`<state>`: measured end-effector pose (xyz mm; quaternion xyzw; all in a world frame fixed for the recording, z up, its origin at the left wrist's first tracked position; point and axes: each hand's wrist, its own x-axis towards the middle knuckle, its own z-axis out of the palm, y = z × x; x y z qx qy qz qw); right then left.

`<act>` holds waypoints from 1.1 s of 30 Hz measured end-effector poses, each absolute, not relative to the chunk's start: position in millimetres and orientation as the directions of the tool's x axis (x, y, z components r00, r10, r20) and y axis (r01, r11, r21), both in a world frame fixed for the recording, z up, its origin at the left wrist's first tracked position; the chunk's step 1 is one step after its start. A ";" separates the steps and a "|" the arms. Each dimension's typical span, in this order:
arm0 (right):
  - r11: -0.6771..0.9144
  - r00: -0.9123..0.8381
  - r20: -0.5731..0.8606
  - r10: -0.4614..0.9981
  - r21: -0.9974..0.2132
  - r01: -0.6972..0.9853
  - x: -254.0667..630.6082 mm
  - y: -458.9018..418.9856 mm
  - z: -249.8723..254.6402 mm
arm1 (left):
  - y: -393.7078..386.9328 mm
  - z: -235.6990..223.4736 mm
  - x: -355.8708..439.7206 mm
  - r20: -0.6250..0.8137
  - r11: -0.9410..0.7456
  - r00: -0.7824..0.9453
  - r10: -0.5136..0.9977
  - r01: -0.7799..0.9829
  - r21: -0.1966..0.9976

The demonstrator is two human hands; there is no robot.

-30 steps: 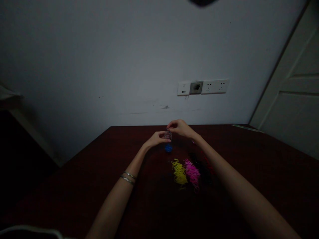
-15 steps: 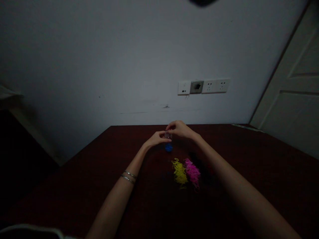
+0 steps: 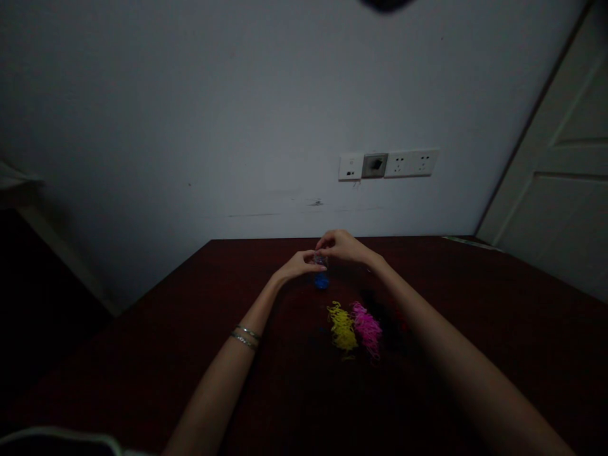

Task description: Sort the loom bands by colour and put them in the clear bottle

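Observation:
A small clear bottle (image 3: 322,261) stands upright on the table, with blue bits (image 3: 322,281) at its bottom. My left hand (image 3: 300,264) grips its side between thumb and fingers. Over the bottle's mouth, my right hand (image 3: 342,247) has its fingertips pinched together; whatever they hold, if anything, is too small to tell. Nearer to me lie a pile of yellow rubber bands (image 3: 342,329) and, touching its right side, a pile of pink rubber bands (image 3: 367,328). A dark pile (image 3: 382,316) is barely visible beside them, and some red bits (image 3: 401,322) show by my right forearm.
The dark reddish table (image 3: 266,392) reaches back to a pale wall (image 3: 237,126) with a row of sockets (image 3: 388,164). A white panelled door (image 3: 560,190) is at the right. Something flat and pale (image 3: 470,242) lies at the table's back right edge. The light is dim.
Both hands keep practically the same place and grip at the bottle. More of the red bits show beside my right forearm.

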<state>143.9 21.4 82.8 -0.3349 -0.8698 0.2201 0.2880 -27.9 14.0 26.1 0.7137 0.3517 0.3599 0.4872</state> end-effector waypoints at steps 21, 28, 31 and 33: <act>0.669 -0.502 0.450 0.739 -0.582 0.462 185.2 -2.6 76.1 | 37.8 11.9 -82.3 -0.021 -0.246 0.414 0.910 0.581 0.776; 0.595 -0.473 0.365 0.802 -0.561 0.575 218.9 -16.2 64.4 | 50.1 -19.3 -70.8 0.077 -0.354 0.417 0.906 0.642 0.680; 0.548 -0.454 0.316 0.833 -0.588 0.595 232.1 -13.0 60.4 | 52.4 -26.9 -69.5 0.096 -0.383 0.425 0.900 0.666 0.640; 0.520 -0.436 0.297 0.849 -0.614 0.595 237.9 -10.6 59.5 | 53.1 -30.0 -68.7 0.113 -0.405 0.436 0.893 0.670 0.622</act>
